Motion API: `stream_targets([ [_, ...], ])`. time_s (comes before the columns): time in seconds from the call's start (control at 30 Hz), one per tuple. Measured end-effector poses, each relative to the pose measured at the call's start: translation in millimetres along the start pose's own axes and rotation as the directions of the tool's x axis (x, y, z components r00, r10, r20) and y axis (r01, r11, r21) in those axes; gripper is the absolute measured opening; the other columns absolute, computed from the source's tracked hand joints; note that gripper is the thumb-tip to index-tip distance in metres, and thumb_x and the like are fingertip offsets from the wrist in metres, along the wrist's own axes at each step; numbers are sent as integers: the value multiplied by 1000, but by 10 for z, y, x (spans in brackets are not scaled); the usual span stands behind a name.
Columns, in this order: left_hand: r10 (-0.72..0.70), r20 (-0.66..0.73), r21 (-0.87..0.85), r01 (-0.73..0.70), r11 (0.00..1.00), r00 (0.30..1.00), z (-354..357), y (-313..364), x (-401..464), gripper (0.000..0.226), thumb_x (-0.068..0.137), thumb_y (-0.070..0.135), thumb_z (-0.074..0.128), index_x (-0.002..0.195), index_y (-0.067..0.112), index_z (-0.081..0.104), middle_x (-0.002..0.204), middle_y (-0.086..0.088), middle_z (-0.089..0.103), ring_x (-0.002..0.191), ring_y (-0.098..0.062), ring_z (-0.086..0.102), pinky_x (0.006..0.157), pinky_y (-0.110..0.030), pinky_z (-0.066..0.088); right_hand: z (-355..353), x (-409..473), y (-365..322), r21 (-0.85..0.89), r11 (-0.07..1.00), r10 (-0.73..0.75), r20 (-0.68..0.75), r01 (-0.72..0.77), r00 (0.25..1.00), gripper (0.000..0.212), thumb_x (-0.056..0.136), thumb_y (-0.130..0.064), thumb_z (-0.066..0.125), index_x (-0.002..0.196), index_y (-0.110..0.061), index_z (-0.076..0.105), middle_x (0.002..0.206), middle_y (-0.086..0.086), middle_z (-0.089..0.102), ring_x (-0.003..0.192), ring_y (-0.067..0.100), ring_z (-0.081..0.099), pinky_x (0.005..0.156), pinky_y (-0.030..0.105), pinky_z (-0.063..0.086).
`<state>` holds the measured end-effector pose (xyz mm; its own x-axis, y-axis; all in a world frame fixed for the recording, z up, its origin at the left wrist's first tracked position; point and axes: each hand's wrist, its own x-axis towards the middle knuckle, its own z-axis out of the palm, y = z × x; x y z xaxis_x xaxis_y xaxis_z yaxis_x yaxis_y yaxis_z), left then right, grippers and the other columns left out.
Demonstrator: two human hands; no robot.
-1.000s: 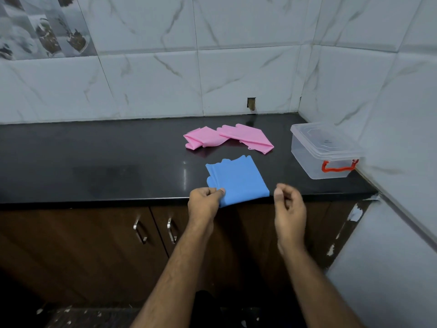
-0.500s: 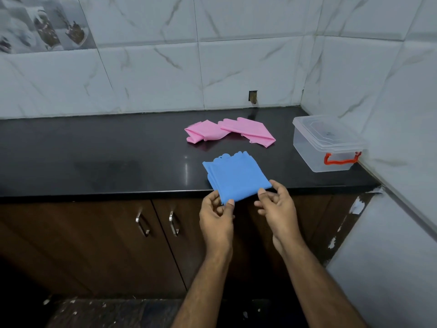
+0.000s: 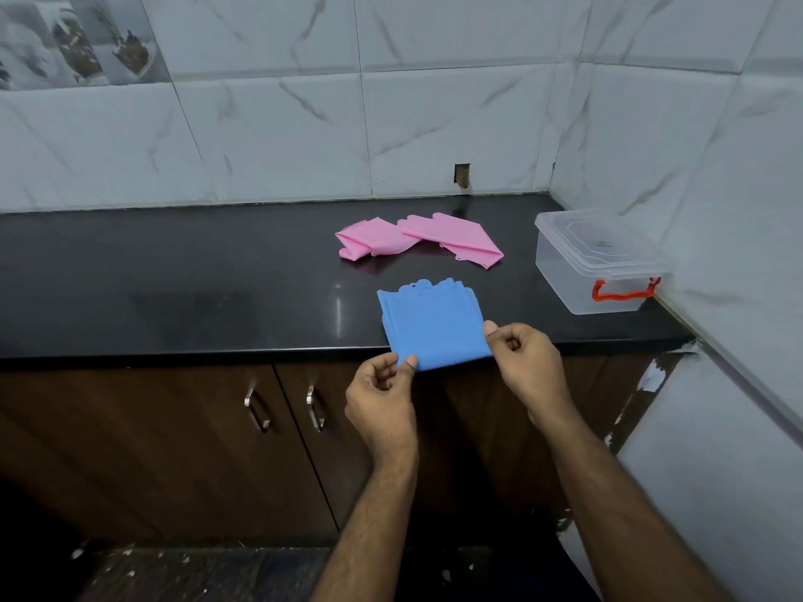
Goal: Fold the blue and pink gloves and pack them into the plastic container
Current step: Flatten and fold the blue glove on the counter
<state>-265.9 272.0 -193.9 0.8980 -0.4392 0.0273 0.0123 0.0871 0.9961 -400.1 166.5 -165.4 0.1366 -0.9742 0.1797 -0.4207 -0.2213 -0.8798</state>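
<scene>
I've got the blue gloves (image 3: 432, 323) flat at the counter (image 3: 174, 288) edge, my left hand (image 3: 382, 393) pinching the near-left corner, my right hand (image 3: 528, 362) pinching the right edge. Scalloped cuffs point away from me. The lidded plastic container (image 3: 602, 262) sits off to my right, nearer my right hand; pink gloves (image 3: 417, 241) wait behind.

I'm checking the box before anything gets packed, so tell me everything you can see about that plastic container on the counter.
The plastic container is a clear, rectangular box with rounded corners and a moulded clear lid sitting on top, so it looks closed. A red-orange latch handle shows on its near end. It stands upright at the right end of the black countertop, close to the tiled side wall. It looks empty through the walls. Neither hand touches it, and it stands apart from the gloves.
</scene>
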Motion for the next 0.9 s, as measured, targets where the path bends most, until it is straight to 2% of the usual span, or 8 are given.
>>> stream_targets([
  [0.1, -126, 187, 40, 120, 992, 974, 68, 172, 87, 49, 80, 34, 88, 117, 14, 61, 89, -1, 79, 70, -15, 76, 51, -26, 54, 42, 123, -120, -57, 998, 9, 91, -4, 996, 37, 94, -50, 65, 105, -14, 68, 90, -3, 67, 82, 11, 63, 67, 25, 49],
  [0.17, -177, 298, 77, 161, 984, 938, 111, 293, 186, 48, 85, 28, 84, 121, 8, 59, 99, -5, 80, 68, -21, 78, 40, -23, 46, 68, 207, -193, -63, 996, 79, 156, -69, 985, 42, 91, -47, 70, 115, -13, 65, 103, 2, 68, 94, 18, 65, 80, 38, 58],
  [0.33, -196, 300, 142, 160, 977, 934, 115, 454, 329, 35, 96, 17, 73, 124, 6, 54, 108, -8, 77, 70, -25, 79, 44, -29, 52, 8, 327, -314, -131, 985, 138, 215, -111, 967, 43, 92, -42, 70, 125, -17, 61, 116, 5, 66, 102, 22, 64, 80, 38, 57],
  [0.5, -116, 246, 158, 78, 984, 962, 122, 278, 136, 9, 103, 18, 61, 107, 10, 61, 96, -3, 77, 62, -14, 77, 46, -25, 56, 6, 170, -273, -213, 976, 71, 157, -36, 985, 40, 96, -41, 65, 127, -15, 65, 114, 3, 70, 101, 17, 63, 85, 31, 50],
  [0.6, -113, 269, 148, 75, 986, 957, 122, 292, 113, 14, 106, 18, 53, 98, 15, 64, 86, -3, 79, 61, -16, 77, 47, -23, 54, 13, 21, -217, -202, 974, 125, 122, -99, 985, 48, 97, -47, 61, 133, -13, 58, 118, 5, 65, 101, 19, 61, 84, 33, 52],
  [0.73, -136, 374, 187, 69, 980, 918, 148, 371, 212, 25, 110, 19, 43, 106, 2, 62, 76, -12, 78, 58, -23, 76, 42, -22, 46, 137, -222, -184, 208, 911, 320, 186, -355, 929, 51, 99, -51, 55, 132, -14, 40, 121, 11, 63, 98, 21, 70, 81, 37, 61],
  [0.8, -168, 426, 202, 88, 975, 889, 163, 390, 236, 28, 110, 18, 41, 109, -6, 57, 79, -20, 77, 54, -25, 75, 39, -23, 42, 231, -309, -223, 501, 729, 360, 301, -467, 883, 48, 100, -45, 58, 130, -10, 43, 119, 12, 67, 97, 22, 73, 78, 32, 61],
  [0.9, -220, 505, 169, 154, 973, 835, 122, 372, 256, 29, 111, 17, 39, 113, -4, 59, 87, -18, 78, 54, -24, 74, 38, -23, 42, 340, -339, -273, 706, 522, 345, 338, -478, 876, 44, 97, -40, 65, 128, -9, 57, 116, 10, 73, 98, 22, 75, 77, 31, 61],
])
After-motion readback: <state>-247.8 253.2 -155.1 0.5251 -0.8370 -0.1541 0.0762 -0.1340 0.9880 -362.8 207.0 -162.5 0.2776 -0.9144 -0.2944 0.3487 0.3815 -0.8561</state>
